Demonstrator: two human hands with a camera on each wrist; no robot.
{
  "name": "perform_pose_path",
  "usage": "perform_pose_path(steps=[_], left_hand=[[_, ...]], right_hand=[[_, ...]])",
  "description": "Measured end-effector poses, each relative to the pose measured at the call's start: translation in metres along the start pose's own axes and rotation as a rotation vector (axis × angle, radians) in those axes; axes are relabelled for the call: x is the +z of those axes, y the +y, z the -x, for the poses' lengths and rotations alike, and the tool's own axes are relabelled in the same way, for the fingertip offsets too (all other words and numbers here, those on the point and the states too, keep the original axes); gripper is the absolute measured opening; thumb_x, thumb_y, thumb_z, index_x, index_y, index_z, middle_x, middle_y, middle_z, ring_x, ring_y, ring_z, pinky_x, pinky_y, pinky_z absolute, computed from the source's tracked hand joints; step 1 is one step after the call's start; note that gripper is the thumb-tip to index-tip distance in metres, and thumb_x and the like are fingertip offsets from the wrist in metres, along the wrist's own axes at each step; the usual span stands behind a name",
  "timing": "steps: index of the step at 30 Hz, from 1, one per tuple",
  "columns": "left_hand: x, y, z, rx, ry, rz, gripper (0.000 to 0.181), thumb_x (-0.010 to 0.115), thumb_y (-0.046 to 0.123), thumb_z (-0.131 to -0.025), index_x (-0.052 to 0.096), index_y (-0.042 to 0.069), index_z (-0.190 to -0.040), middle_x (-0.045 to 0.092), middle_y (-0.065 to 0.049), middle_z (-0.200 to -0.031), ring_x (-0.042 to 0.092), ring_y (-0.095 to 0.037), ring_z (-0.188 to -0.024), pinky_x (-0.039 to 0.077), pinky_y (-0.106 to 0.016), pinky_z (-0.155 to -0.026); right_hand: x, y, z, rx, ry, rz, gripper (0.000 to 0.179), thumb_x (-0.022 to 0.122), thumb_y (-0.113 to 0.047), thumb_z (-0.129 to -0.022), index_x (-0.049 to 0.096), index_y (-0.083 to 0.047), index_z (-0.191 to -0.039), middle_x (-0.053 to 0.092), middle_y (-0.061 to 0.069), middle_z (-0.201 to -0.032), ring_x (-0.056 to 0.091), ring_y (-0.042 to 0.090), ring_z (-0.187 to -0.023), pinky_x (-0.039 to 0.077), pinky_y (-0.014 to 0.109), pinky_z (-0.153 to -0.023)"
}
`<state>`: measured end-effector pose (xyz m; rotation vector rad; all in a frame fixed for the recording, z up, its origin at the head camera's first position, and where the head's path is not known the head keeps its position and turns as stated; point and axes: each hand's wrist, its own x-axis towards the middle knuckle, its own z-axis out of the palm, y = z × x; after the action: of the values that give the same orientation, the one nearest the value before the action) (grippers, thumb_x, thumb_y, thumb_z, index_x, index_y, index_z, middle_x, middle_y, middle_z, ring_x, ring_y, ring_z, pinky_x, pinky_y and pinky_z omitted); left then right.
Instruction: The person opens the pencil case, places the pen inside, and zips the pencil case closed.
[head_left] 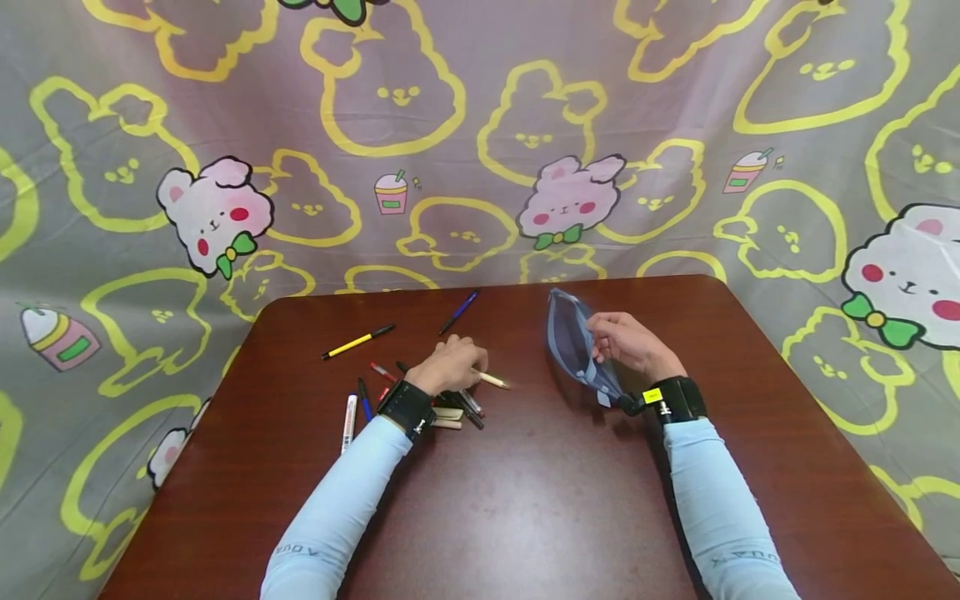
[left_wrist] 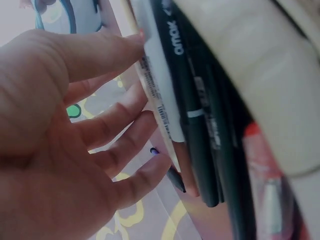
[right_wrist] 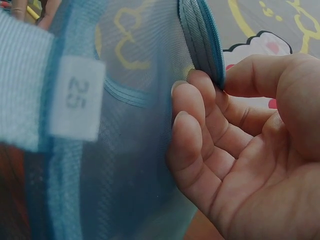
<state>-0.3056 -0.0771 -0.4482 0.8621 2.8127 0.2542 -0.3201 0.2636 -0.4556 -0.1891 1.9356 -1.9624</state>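
My left hand point(head_left: 448, 365) pinches a slim cream-coloured stick point(head_left: 492, 380) between thumb and fingers over a heap of pens; its brownish end points right. In the left wrist view, black pens point(left_wrist: 192, 115) and a red-capped clear pen point(left_wrist: 265, 175) lie close beside the fingers. My right hand point(head_left: 628, 342) pinches the zip edge of a blue mesh pouch point(head_left: 567, 337), thumb on one side and fingertips on the other. The pouch's mouth gapes open toward the left. A white tag point(right_wrist: 77, 97) marked 25 hangs at its end.
A yellow pen point(head_left: 358, 342) and a blue pen point(head_left: 459, 312) lie toward the back of the brown table point(head_left: 525, 500). Left of the heap are a white marker point(head_left: 349, 421) and another blue pen point(head_left: 364, 400). A patterned cloth point(head_left: 450, 167) hangs behind the table.
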Motion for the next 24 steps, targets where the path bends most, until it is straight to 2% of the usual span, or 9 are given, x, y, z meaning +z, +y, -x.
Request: perform_pose_path(steps=[11, 18, 24], left_hand=[[0.0015, -0.0072, -0.0053, 0.052, 0.032, -0.040, 0.004, 0.072, 0.027, -0.088, 0.070, 0.023, -0.089, 0.064, 0.004, -0.092, 0.054, -0.023, -0.095, 0.038, -0.038, -0.077], [-0.0008, -0.0074, -0.0079, 0.061, 0.028, -0.031, 0.005, 0.073, 0.025, -0.087, 0.073, 0.023, -0.091, 0.069, 0.010, -0.087, 0.060, -0.019, -0.089, 0.042, -0.038, -0.074], [-0.0061, -0.0046, -0.0085, 0.080, 0.038, -0.016, 0.006, 0.071, 0.025, -0.090, 0.074, 0.022, -0.094, 0.070, 0.009, -0.089, 0.062, -0.014, -0.086, 0.048, -0.035, -0.074]], right_hand=[[0.0006, -0.0021, 0.0002, 0.003, -0.001, -0.013, 0.015, 0.052, -0.014, -0.101, 0.061, -0.006, -0.091, 0.052, 0.004, -0.069, 0.060, 0.016, -0.057, 0.053, 0.026, -0.055], [-0.0002, -0.0011, 0.0015, -0.002, -0.017, -0.008, 0.016, 0.052, -0.015, -0.101, 0.062, -0.006, -0.092, 0.054, 0.004, -0.068, 0.060, 0.015, -0.057, 0.053, 0.025, -0.057], [-0.0006, -0.0003, 0.0012, 0.000, -0.011, -0.004, 0.016, 0.053, -0.015, -0.101, 0.061, -0.005, -0.092, 0.053, 0.004, -0.069, 0.060, 0.016, -0.058, 0.053, 0.025, -0.057]])
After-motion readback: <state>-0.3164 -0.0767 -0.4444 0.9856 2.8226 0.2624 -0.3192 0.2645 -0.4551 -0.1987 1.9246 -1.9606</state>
